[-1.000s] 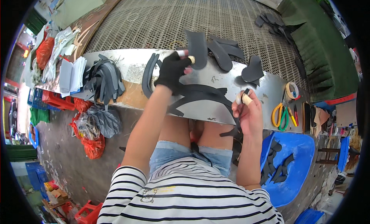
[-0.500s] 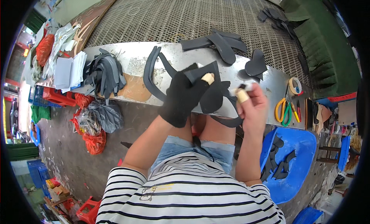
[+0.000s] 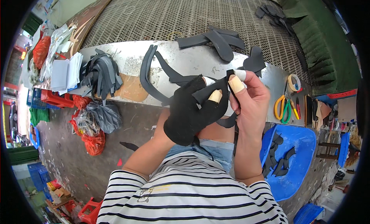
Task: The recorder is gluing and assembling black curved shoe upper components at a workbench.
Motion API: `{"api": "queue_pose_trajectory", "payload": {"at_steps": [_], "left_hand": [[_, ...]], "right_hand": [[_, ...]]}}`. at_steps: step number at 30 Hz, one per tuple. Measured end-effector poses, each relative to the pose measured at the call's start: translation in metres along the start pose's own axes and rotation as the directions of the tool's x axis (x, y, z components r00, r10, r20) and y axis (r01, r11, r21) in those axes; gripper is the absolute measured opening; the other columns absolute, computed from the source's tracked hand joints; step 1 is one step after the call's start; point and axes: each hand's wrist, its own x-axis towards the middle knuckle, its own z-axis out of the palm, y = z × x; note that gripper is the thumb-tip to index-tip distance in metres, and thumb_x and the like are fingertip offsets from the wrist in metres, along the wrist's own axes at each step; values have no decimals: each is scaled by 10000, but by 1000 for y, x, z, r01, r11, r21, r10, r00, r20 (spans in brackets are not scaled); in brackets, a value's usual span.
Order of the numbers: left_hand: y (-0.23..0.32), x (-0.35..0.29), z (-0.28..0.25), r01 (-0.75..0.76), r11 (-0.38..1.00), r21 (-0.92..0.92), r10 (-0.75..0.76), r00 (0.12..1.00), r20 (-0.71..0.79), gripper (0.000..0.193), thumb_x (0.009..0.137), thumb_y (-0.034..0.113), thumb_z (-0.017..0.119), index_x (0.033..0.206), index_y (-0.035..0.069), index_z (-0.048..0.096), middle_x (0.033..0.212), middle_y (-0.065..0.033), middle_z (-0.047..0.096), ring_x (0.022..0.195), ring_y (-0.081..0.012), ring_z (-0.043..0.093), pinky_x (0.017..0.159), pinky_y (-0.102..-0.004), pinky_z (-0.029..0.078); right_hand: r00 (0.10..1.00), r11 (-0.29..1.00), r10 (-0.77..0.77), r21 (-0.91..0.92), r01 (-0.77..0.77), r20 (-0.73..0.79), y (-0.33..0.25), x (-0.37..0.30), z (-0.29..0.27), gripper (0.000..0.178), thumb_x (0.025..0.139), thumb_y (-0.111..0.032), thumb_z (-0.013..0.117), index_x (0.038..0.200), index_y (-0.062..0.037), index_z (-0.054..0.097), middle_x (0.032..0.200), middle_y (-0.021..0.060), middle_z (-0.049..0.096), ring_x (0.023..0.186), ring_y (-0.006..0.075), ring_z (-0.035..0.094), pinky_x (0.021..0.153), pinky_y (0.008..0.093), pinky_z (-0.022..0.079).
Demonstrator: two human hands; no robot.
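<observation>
Head view: silver metal worktop (image 3: 129,58) with both hands at its near edge

The left hand in a black fingerless glove (image 3: 194,112) is closed on a flat, dark grey, sheet-like piece (image 3: 220,86), its taped thumb pressing on top; the fingers underneath are partly hidden. The piece's free end points right, reaching the bare right hand with taped fingertips (image 3: 252,94). There thumb and forefinger pinch a narrow black strip (image 3: 230,74), its tip poking up between them, right beside that free end.
</observation>
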Motion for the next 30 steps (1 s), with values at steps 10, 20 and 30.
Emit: {"api": "queue_pose_trajectory", "payload": {"at_steps": [10,20,30], "left_hand": [[0,5,-1,-55,996,73,53,998,29,228,814,120,603,1017,34,660,756,-129,580,661,-288,568,579,-371,449],[-4,24,-9,216,943,-252,-271,941,-205,213,876,156,580,950,-36,637,772,-40,618,672,-83,540,580,-250,427],[-11,32,-15,143,759,-635,-483,778,-402,219,846,100,580,1010,-30,643,895,-61,638,787,-115,583,680,-239,462]], "right_hand": [[1000,998,14,-57,-15,-19,3,0,-1,132,854,-63,644,955,18,618,744,8,611,501,-1,450,417,160,287],[993,914,120,-391,-104,16,2,5,-9,121,843,-92,658,899,9,619,680,-58,537,596,-4,442,520,174,337],[999,979,43,-199,-41,4,12,-32,-12,94,842,-22,649,908,24,602,766,-9,610,676,15,535,599,159,426]]}}
